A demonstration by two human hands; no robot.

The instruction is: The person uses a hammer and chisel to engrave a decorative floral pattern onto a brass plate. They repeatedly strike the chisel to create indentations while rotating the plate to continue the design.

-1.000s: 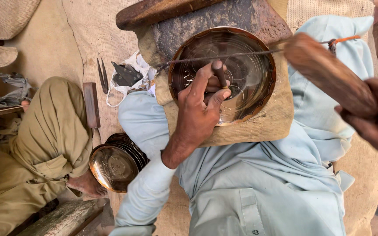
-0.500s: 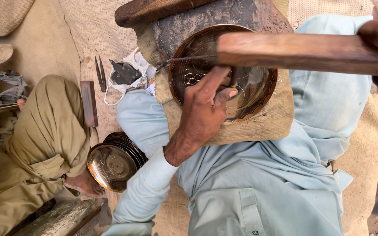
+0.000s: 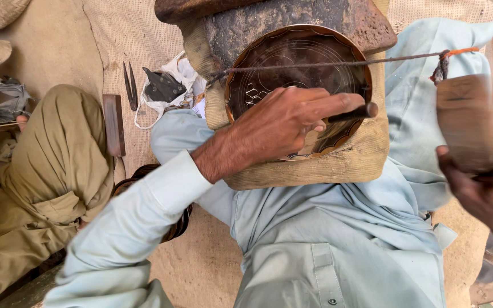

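I am partway through chasing a pattern into the copper plate (image 3: 298, 63), which lies face up on the padded block (image 3: 315, 171) between my knees, a cord (image 3: 326, 64) stretched across it. My left hand (image 3: 283, 122) is closed around a dark metal punch (image 3: 352, 112), the tip angled down near the plate's right rim. My right hand (image 3: 486, 188) is clamped on a wooden mallet (image 3: 466, 122), raised off to the right and blurred. As I judge it, the next blow calls for the punch set steady on the line before the mallet lands — a slip would scar the surface. The plate is round, reddish-brown and shiny, with concentric rings, a scalloped border and a small lattice motif at its left.
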